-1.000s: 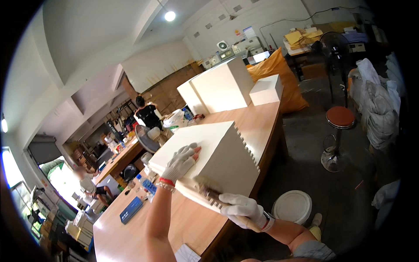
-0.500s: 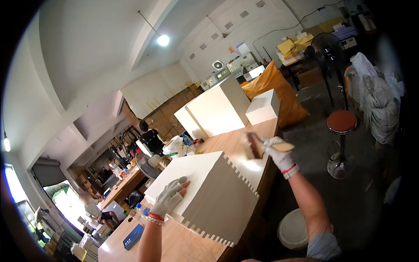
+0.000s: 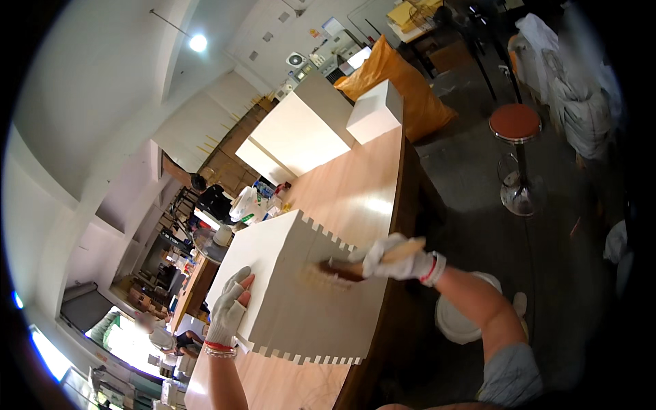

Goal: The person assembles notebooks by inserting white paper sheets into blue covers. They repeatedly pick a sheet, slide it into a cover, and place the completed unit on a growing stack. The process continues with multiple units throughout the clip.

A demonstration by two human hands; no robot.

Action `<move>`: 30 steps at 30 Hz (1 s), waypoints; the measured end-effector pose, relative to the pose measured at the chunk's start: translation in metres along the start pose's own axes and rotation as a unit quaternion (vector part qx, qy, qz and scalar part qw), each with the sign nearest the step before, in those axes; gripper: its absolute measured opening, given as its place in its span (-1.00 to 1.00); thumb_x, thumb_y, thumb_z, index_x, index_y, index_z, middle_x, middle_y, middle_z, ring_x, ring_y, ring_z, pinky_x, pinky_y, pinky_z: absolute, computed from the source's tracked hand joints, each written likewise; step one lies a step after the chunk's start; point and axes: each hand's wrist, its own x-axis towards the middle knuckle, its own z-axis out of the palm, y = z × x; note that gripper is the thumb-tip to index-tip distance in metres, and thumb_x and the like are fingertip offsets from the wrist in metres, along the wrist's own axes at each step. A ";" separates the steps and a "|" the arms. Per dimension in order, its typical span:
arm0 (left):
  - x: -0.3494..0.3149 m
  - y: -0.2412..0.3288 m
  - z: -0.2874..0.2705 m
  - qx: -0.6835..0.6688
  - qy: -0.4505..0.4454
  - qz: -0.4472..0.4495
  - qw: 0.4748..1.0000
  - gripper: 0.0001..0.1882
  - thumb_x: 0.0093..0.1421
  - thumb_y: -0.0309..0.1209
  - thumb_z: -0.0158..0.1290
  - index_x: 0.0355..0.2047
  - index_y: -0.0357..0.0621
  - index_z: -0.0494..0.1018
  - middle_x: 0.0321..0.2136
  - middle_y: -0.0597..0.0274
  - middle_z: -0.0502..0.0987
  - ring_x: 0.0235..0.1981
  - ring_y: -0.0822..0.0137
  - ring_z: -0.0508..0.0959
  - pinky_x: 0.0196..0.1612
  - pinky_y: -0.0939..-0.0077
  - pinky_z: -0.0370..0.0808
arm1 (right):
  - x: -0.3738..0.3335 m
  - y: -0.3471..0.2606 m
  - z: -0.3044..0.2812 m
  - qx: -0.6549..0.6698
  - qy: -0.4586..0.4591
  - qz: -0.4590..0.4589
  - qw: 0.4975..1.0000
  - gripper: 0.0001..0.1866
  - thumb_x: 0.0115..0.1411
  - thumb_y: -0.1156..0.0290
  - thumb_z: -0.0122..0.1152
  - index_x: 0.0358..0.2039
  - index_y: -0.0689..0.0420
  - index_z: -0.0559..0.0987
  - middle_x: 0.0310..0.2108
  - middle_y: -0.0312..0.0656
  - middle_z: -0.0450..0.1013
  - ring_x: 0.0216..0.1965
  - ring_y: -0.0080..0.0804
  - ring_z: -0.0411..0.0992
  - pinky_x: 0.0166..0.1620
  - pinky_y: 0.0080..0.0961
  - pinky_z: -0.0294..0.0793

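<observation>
A large white box [image 3: 321, 246] with finger-jointed, toothed edges stands on the table, close to me. My left hand [image 3: 229, 305], in a white glove with bare fingertips, lies with its fingers stretched out on the box's left face. My right hand [image 3: 396, 257], gloved too, is closed round the wooden handle of a brush [image 3: 344, 270]. Its bristles are at the box's right-hand face, smeared by motion. Whether they press on the surface I cannot make out.
Farther along the wooden table [image 3: 342, 174] stand tall white boxes [image 3: 294, 140] and a smaller white box [image 3: 376, 113]. An orange sack [image 3: 393, 82] leans behind them. On the floor at right are a red-topped stool [image 3: 514, 124] and a pale round bucket [image 3: 459, 321]. People are at the far left.
My right hand has brought the brush leftward and down from beyond the box to its right face. The view has shifted; my left hand stays on the box.
</observation>
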 end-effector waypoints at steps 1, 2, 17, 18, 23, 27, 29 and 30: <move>0.001 -0.001 0.000 -0.016 0.006 -0.008 1.000 -0.56 0.32 -0.28 -0.08 0.11 -0.30 0.38 0.20 -0.05 0.28 0.28 0.08 0.20 0.30 0.34 0.09 | -0.001 0.005 -0.011 -0.007 0.029 0.046 0.998 -0.95 0.07 0.59 0.28 -0.48 0.17 0.57 -0.40 -0.17 0.58 -0.13 -0.37 0.54 -0.09 -0.46 0.52; 0.001 -0.003 0.000 -0.032 0.011 -0.017 0.999 -0.56 0.32 -0.28 -0.08 0.11 -0.31 0.38 0.20 -0.05 0.28 0.28 0.08 0.20 0.31 0.34 0.09 | -0.004 0.010 -0.026 -0.014 0.057 0.092 0.994 -0.94 0.07 0.60 0.28 -0.49 0.18 0.57 -0.40 -0.17 0.58 -0.13 -0.38 0.54 -0.09 -0.46 0.52; 0.004 0.011 0.004 -0.014 0.008 -0.050 0.999 -0.50 0.33 -0.23 -0.11 0.13 -0.37 0.34 0.23 0.00 0.25 0.29 0.16 0.18 0.31 0.37 0.07 | -0.058 0.051 -0.043 0.120 0.366 0.018 0.923 -0.85 0.10 0.67 0.24 -0.39 0.16 0.48 -0.04 -0.04 0.45 -0.06 -0.42 0.45 -0.01 -0.47 0.48; -0.002 -0.001 0.000 -0.017 0.008 -0.047 0.999 -0.50 0.33 -0.22 -0.11 0.13 -0.37 0.34 0.23 0.00 0.25 0.29 0.17 0.18 0.31 0.37 0.07 | -0.058 0.037 -0.025 0.177 0.318 0.001 0.931 -0.85 0.08 0.66 0.26 -0.40 0.15 0.49 -0.11 -0.06 0.49 -0.08 -0.45 0.46 -0.02 -0.51 0.48; 0.007 -0.009 -0.001 0.023 -0.013 -0.021 0.999 -0.47 0.34 -0.18 -0.11 0.14 -0.37 0.33 0.24 0.02 0.24 0.29 0.18 0.18 0.32 0.37 0.06 | -0.066 0.059 -0.026 -0.016 0.377 0.053 0.924 -0.87 0.12 0.61 0.25 -0.36 0.13 0.49 -0.13 -0.17 0.49 -0.05 -0.45 0.44 0.01 -0.49 0.45; 0.000 -0.005 -0.002 0.033 -0.011 -0.024 0.999 -0.44 0.34 -0.13 -0.11 0.15 -0.37 0.33 0.23 0.02 0.25 0.28 0.19 0.20 0.30 0.38 0.07 | -0.079 0.036 -0.022 0.270 0.565 0.118 0.771 -0.86 0.16 0.64 0.16 -0.35 0.07 0.48 -0.11 -0.19 0.45 -0.10 -0.34 0.49 -0.17 -0.36 0.64; 0.001 -0.011 -0.005 0.017 -0.006 -0.040 0.999 -0.42 0.33 -0.10 -0.10 0.14 -0.38 0.33 0.22 0.02 0.26 0.26 0.20 0.21 0.29 0.39 0.09 | -0.088 0.026 -0.009 0.309 0.551 0.147 0.761 -0.85 0.15 0.65 0.17 -0.35 0.07 0.48 -0.12 -0.20 0.45 -0.12 -0.31 0.50 -0.19 -0.30 0.67; 0.003 -0.012 -0.004 0.024 -0.006 -0.039 0.999 -0.41 0.33 -0.09 -0.10 0.14 -0.38 0.33 0.22 0.02 0.26 0.26 0.20 0.21 0.28 0.40 0.09 | -0.091 0.024 0.002 0.319 0.536 0.162 0.765 -0.85 0.14 0.65 0.18 -0.36 0.07 0.47 -0.13 -0.20 0.45 -0.12 -0.31 0.50 -0.19 -0.28 0.68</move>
